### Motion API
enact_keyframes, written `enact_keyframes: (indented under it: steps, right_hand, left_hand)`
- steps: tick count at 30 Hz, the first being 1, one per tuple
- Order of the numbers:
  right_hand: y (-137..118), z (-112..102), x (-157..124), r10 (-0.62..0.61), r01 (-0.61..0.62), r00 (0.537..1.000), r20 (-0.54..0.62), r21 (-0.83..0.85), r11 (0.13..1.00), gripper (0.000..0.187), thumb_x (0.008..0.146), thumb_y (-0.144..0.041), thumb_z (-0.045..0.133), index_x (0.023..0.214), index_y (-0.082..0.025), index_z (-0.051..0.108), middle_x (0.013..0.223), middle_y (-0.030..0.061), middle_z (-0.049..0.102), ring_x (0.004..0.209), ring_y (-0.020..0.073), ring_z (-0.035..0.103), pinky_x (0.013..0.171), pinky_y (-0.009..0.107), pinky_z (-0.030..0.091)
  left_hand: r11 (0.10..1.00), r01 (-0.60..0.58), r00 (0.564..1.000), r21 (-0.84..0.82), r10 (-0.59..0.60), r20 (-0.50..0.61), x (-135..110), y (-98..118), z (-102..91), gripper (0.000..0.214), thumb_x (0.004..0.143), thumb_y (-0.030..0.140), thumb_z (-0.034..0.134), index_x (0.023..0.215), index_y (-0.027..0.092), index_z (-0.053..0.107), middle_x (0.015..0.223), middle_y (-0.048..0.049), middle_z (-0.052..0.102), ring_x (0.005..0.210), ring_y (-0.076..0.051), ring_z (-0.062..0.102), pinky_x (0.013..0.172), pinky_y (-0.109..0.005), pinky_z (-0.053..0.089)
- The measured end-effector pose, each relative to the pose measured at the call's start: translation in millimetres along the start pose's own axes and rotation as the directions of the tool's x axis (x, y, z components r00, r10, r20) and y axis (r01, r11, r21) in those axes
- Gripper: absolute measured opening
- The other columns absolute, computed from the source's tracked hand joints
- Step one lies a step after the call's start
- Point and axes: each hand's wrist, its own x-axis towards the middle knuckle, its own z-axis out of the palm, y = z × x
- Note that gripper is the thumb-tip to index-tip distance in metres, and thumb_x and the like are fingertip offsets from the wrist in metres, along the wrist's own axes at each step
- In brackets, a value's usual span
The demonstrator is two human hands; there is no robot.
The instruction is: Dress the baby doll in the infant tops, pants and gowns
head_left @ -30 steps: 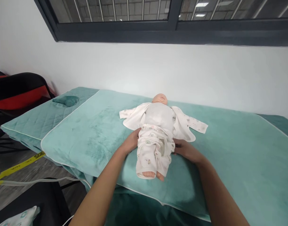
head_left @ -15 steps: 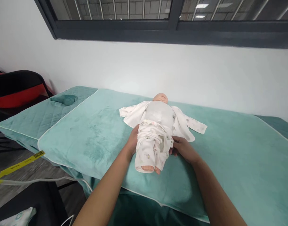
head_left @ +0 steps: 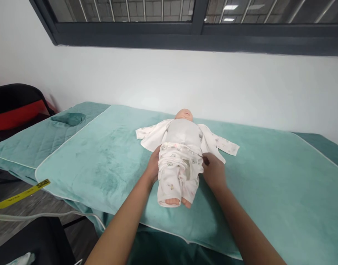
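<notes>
A baby doll (head_left: 184, 131) lies on its back with its head toward the wall. Printed white baby pants (head_left: 171, 171) cover its legs, bunched in folds, with the feet poking out at the hems. Beneath its bare torso an open white baby shirt (head_left: 154, 136) is spread, sleeves out to both sides. My left hand (head_left: 153, 165) grips the pants at the left of the waistband, its fingertips partly hidden by cloth. On the opposite side, my right hand (head_left: 214, 170) is closed, pinching the waistband's edge.
A green padded cover (head_left: 116, 147) spreads over the bed, which has a face hole (head_left: 68, 119) at the left. White wall and a dark window frame (head_left: 125, 39) rise behind. Black-and-red chairs (head_left: 18, 114), a yellow strap (head_left: 21, 197) and a white cable (head_left: 47, 215) are at the left.
My right hand has moved up along the pants' right side to the waistband, its fingers now closed there. My left hand stays at the left side. The view has shifted slightly to the right.
</notes>
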Motion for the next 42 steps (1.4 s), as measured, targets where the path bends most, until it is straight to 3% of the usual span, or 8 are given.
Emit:
enact_keyframes:
  steps: [4, 9, 15, 19, 25, 29, 36, 42]
  right_hand:
    - [4.2, 6.7, 19.0, -0.059, 0.055, 0.996, 0.065, 0.064, 0.996, 0.025, 0.074, -0.019, 0.05, 0.097, -0.02, 0.059, 0.099, 0.0103, 0.067, 0.08, 0.0225, 0.062, 0.07, 0.035, 0.048]
    - [7.5, 19.7, 29.7, 0.052, -0.068, 0.997, 0.058, 0.339, 0.938, 0.029, 0.082, -0.026, 0.051, 0.11, -0.02, 0.056, 0.101, 0.011, 0.068, 0.094, 0.0252, 0.066, 0.079, 0.039, 0.054]
    - [12.0, 17.9, 26.4, -0.33, 0.346, 0.935, -0.129, 0.139, 0.928, 0.042, 0.088, -0.021, 0.048, 0.13, -0.023, 0.052, 0.14, 0.0139, 0.05, 0.13, 0.0274, 0.049, 0.103, 0.046, 0.045]
    - [15.0, 16.2, 24.6, -0.416, 0.428, 0.901, -0.121, 0.101, 0.898, 0.041, 0.092, -0.022, 0.045, 0.133, -0.025, 0.051, 0.137, 0.0118, 0.055, 0.127, 0.0248, 0.053, 0.105, 0.044, 0.045]
    - [8.5, 19.5, 23.7, -0.289, 0.303, 0.948, -0.135, 0.102, 0.948, 0.028, 0.093, -0.027, 0.043, 0.114, -0.023, 0.062, 0.119, 0.0102, 0.067, 0.11, 0.0239, 0.063, 0.093, 0.04, 0.05]
    - [2.4, 14.6, 36.7, -0.024, 0.032, 0.997, -0.069, 0.124, 0.992, 0.027, 0.09, -0.034, 0.043, 0.1, -0.022, 0.066, 0.093, 0.0077, 0.073, 0.083, 0.0236, 0.066, 0.073, 0.035, 0.049]
    - [13.4, 8.6, 82.7, 0.134, -0.2, 0.974, 0.184, 0.409, 0.89, 0.022, 0.08, -0.042, 0.054, 0.073, -0.022, 0.06, 0.056, -0.0029, 0.057, 0.06, 0.0172, 0.055, 0.062, 0.029, 0.042]
    - [26.7, 28.0, 75.3, 0.176, -0.263, 0.96, 0.22, 0.472, 0.841, 0.031, 0.084, -0.051, 0.055, 0.079, -0.021, 0.06, 0.067, -0.002, 0.06, 0.066, 0.0161, 0.053, 0.062, 0.028, 0.042]
  left_hand:
    - [1.0, 0.027, 1.0, -0.003, -0.027, -0.017, 0.3, 2.2, 1.0, 0.025, 0.065, 0.03, 0.075, 0.084, 0.016, 0.066, 0.083, -0.0043, 0.07, 0.081, -0.02, 0.061, 0.076, -0.032, 0.048]
    - [0.998, 0.039, 0.999, -0.04, -0.038, 0.016, 3.7, -0.6, 1.7, 0.023, 0.065, 0.027, 0.073, 0.085, 0.016, 0.066, 0.085, -0.0056, 0.071, 0.088, -0.023, 0.063, 0.077, -0.033, 0.049]
    - [0.985, 0.08, 0.993, -0.153, -0.091, -0.069, 8.6, -6.1, -5.8, 0.032, 0.059, 0.019, 0.071, 0.09, 0.017, 0.07, 0.086, -0.0038, 0.073, 0.09, -0.024, 0.066, 0.078, -0.031, 0.05]
    - [0.935, 0.105, 0.99, -0.339, -0.13, -0.05, 12.8, -7.4, -13.3, 0.034, 0.063, 0.027, 0.066, 0.095, 0.017, 0.071, 0.091, -0.0038, 0.074, 0.093, -0.023, 0.067, 0.083, -0.032, 0.051]
    - [0.947, 0.102, 0.993, -0.305, -0.113, -0.02, 15.0, -9.3, -11.6, 0.02, 0.063, 0.029, 0.075, 0.069, 0.018, 0.06, 0.105, -0.0013, 0.071, 0.085, -0.018, 0.065, 0.072, -0.026, 0.049]
    - [0.985, 0.076, 0.99, -0.156, -0.094, -0.108, 17.1, -9.4, -7.9, 0.024, 0.068, 0.036, 0.074, 0.071, 0.02, 0.056, 0.103, 0.0007, 0.069, 0.076, -0.012, 0.059, 0.064, -0.021, 0.043]
    - [0.978, 0.051, 0.983, 0.201, -0.013, -0.183, 49.8, -5.2, -11.1, 0.022, 0.076, 0.04, 0.066, 0.074, 0.019, 0.059, 0.067, 0.0042, 0.054, 0.062, -0.011, 0.045, 0.059, -0.021, 0.036]
    - [0.935, -0.08, 0.97, 0.346, 0.152, -0.187, 64.1, -18.0, -12.8, 0.019, 0.082, 0.039, 0.061, 0.077, 0.02, 0.061, 0.084, 0.0003, 0.062, 0.082, -0.015, 0.054, 0.073, -0.023, 0.042]
